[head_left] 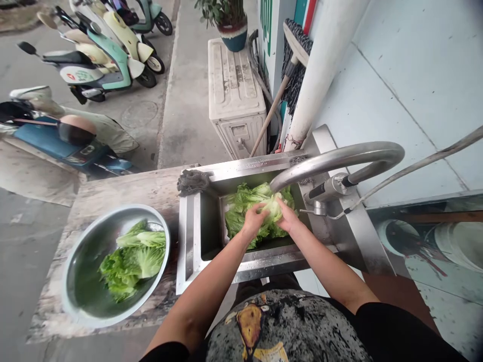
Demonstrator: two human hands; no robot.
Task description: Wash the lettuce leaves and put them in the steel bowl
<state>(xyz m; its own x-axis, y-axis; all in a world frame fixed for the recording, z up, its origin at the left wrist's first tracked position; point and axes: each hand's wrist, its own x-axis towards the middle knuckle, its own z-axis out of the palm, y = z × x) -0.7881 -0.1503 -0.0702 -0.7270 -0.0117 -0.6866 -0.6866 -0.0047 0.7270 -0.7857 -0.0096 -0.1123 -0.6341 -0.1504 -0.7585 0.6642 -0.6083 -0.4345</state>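
Both my hands are down in a steel sink (196,236) full of green lettuce leaves (241,211). My left hand (253,221) and my right hand (286,217) are closed together on one pale lettuce leaf (272,208), held under the curved steel faucet (339,158). To the left, a round metal bowl (79,261) on a worn wooden board holds more lettuce (132,256).
A grey rag (193,181) lies on the sink's back left corner. A mop (292,60) leans behind the sink beside a white pipe (324,65) and an outdoor air-conditioner unit (234,95). Several scooters (94,55) are parked on the pavement at left.
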